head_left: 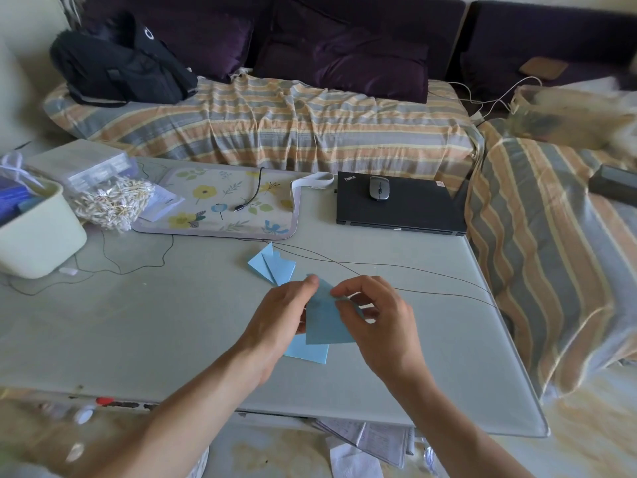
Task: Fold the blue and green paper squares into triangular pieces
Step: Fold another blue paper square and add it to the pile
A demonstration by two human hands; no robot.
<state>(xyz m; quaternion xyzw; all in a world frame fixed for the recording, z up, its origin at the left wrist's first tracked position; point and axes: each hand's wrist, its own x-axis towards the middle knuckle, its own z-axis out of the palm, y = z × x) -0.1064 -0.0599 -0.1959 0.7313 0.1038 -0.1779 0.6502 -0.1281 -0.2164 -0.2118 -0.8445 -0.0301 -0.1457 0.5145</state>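
Observation:
Both hands hold a light blue paper (324, 322) just above the pale green table (138, 322), near its front middle. My left hand (279, 315) pinches the paper's top left edge with thumb and fingers. My right hand (375, 312) pinches its top right edge. Below it, a second blue sheet (306, 353) lies flat on the table, partly hidden by the held paper. A folded blue piece (274, 265) with pointed flaps rests farther back on the table. No green paper is in view.
A closed black laptop (400, 208) with a grey mouse (379, 188) lies at the back right. A floral mat (224, 205), a bag of small sticks (113, 201) and a pale bin (38, 232) stand at the back left. Thin wires (396, 270) cross the table.

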